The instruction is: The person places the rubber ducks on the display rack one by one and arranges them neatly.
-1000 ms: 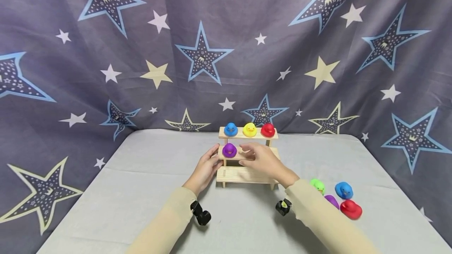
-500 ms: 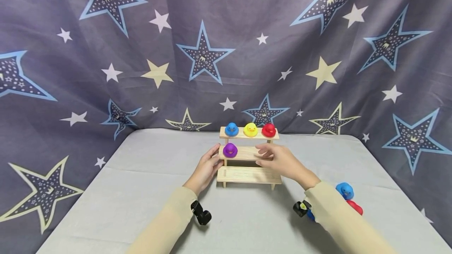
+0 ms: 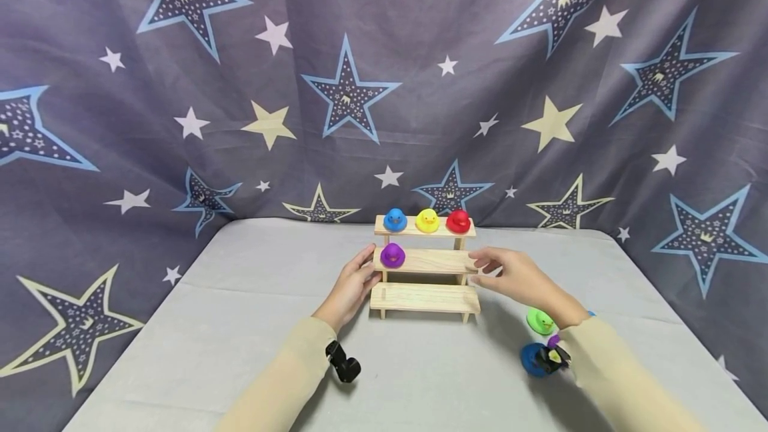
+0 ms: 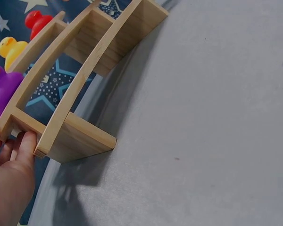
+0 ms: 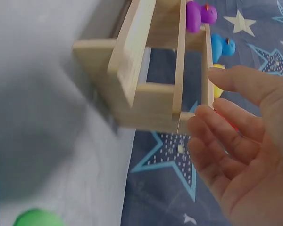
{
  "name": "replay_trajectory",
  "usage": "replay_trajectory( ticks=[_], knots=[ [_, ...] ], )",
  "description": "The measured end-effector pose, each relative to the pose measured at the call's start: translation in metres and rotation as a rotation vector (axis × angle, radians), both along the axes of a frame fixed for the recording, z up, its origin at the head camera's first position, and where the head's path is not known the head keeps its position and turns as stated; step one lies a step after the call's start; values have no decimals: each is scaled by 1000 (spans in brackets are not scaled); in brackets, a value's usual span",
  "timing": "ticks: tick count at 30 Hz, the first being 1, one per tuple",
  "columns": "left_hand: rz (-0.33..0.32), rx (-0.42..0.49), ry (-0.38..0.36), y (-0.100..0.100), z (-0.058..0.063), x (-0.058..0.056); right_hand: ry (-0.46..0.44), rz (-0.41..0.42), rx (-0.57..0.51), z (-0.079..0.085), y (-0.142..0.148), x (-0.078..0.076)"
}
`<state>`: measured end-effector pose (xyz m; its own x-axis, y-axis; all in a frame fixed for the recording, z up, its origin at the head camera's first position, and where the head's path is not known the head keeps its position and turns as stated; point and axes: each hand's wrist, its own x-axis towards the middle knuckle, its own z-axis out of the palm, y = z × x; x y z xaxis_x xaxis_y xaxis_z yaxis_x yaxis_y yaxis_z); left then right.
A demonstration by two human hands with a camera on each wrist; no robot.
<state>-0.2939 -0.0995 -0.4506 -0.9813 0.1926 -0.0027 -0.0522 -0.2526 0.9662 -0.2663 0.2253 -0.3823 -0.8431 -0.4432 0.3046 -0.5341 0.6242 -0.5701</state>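
A three-tier wooden display stand (image 3: 426, 297) rests on the table. My left hand (image 3: 349, 291) holds the left end of its middle tier, with fingers (image 4: 26, 149) against the end beneath the board. On that tier's left end sits a purple rubber duck (image 3: 393, 256). The top tier carries a blue duck (image 3: 395, 220), a yellow duck (image 3: 427, 221) and a red duck (image 3: 459, 221) in a row. Beside the right end of the middle tier is my right hand (image 3: 521, 280), its fingers loosely bent and nothing between them. The bottom tier bears no duck.
Under and beside the right forearm, a green duck (image 3: 541, 321) and a blue duck (image 3: 533, 360) lie on the grey table cloth (image 3: 420, 379). A bit of purple shows by the wrist camera (image 3: 553, 357). A starry curtain (image 3: 384, 119) hangs behind.
My right hand has drawn away to the right, from over the middle tier beside the purple duck to past the stand's right end. The left hand stays at the stand.
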Motion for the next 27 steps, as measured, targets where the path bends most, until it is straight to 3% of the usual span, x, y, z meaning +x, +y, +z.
replay_trajectory(
  ticks=[8,27],
  knots=[
    [-9,17,14,0,0,0,-11,-28,43,0,23,8],
    [-19,11,20,-1,0,2,-96,-54,120,-20,70,20]
  ],
)
